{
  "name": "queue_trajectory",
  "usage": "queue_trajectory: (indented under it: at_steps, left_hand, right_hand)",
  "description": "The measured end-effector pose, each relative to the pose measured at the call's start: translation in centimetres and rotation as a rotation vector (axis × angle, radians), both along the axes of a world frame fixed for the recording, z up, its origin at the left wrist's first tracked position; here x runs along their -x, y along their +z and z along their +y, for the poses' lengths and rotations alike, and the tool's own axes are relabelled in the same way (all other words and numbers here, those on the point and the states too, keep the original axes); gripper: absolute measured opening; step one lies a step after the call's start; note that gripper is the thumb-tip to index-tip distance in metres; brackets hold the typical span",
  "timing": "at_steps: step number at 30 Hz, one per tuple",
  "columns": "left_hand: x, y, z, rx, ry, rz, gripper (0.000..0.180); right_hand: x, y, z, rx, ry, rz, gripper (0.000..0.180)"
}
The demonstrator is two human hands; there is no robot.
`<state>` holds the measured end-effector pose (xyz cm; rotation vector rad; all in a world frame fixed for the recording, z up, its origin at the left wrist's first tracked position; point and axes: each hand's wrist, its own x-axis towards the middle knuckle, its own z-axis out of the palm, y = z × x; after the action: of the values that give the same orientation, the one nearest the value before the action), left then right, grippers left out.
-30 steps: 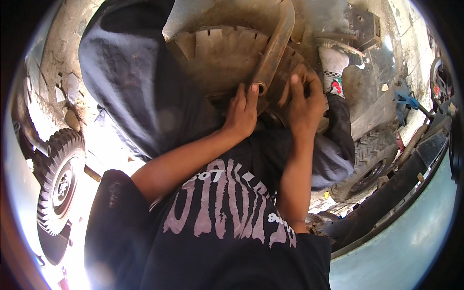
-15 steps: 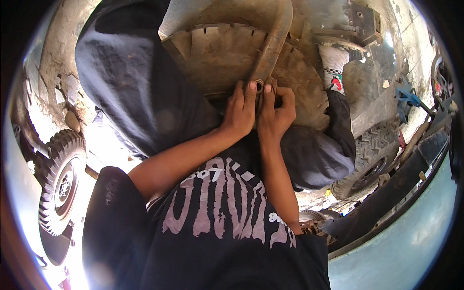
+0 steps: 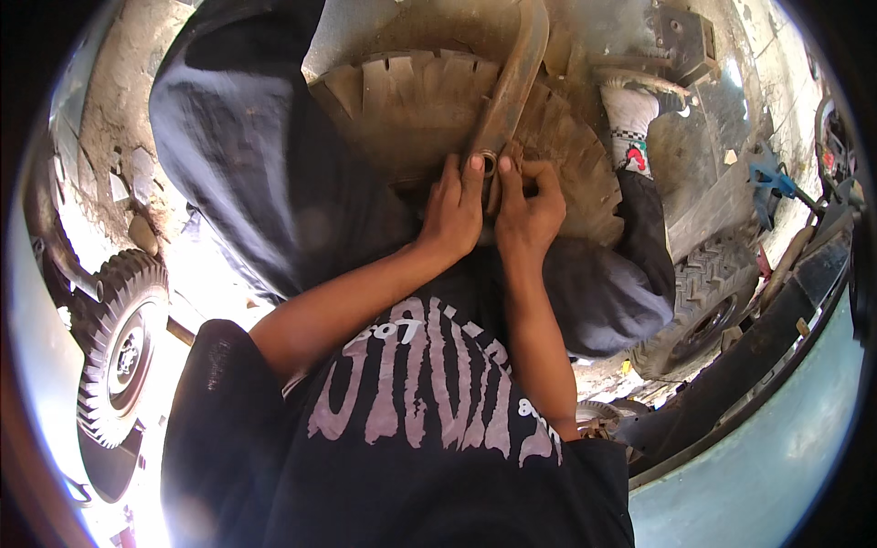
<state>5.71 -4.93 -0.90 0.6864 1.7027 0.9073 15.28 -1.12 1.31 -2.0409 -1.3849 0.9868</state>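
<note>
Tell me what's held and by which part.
Left hand holds the rusty metal bar by its ringed end; right hand is at that end too, its grip unclear.

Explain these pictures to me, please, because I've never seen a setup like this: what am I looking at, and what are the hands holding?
There's no machine at work, just one person's bare hands. A fisheye camera on the head looks down, so straight edges bend. The left hand holds the hollow end of a rusty metal bar; the right hand is close against its other side, though whether it pinches something small is unclear. Beneath the bar is what looks like a big dusty tyre, between the person's legs. Farther out are a wheel on the left and another treaded tyre on the right.
</note>
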Motion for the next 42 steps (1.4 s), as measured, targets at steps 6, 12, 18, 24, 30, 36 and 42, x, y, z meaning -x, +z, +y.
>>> queue_trajectory:
  at_steps: [6,12,18,24,30,36,42]
  left_hand:
    - [-0.2,-1.0,-0.7,-0.061,-0.057,0.042,0.061]
    - [0.2,0.0,0.1,0.024,-0.026,-0.027,0.061]
    - [0.1,-0.1,-0.3,-0.002,-0.04,0.03,0.061]
    - [0.4,0.6,0.3,0.036,-0.065,0.05,0.056]
    - [0.6,0.3,0.3,0.035,-0.061,0.025,0.059]
    - [0.5,-0.3,0.1,0.041,-0.03,0.002,0.065]
    - [0.5,0.6,0.4,0.144,-0.028,-0.067,0.071]
  right_hand:
    - [1.0,-0.2,2.3,-0.088,0.003,-0.001,0.021]
    - [-0.4,-0.1,-0.1,-0.181,0.083,-0.066,0.02]
    - [1.2,-0.6,3.5,-0.298,0.198,-0.033,0.018]
    - [-1.0,-0.2,1.9,-0.298,0.278,-0.064,0.016]
    - [0.9,-1.2,5.5,-0.488,0.557,-0.139,0.016]
    - [-1.4,-0.5,5.8,-0.542,0.31,-0.064,0.014]
    - [-6.5,-0.3,4.5,-0.153,-0.16,0.264,0.021]
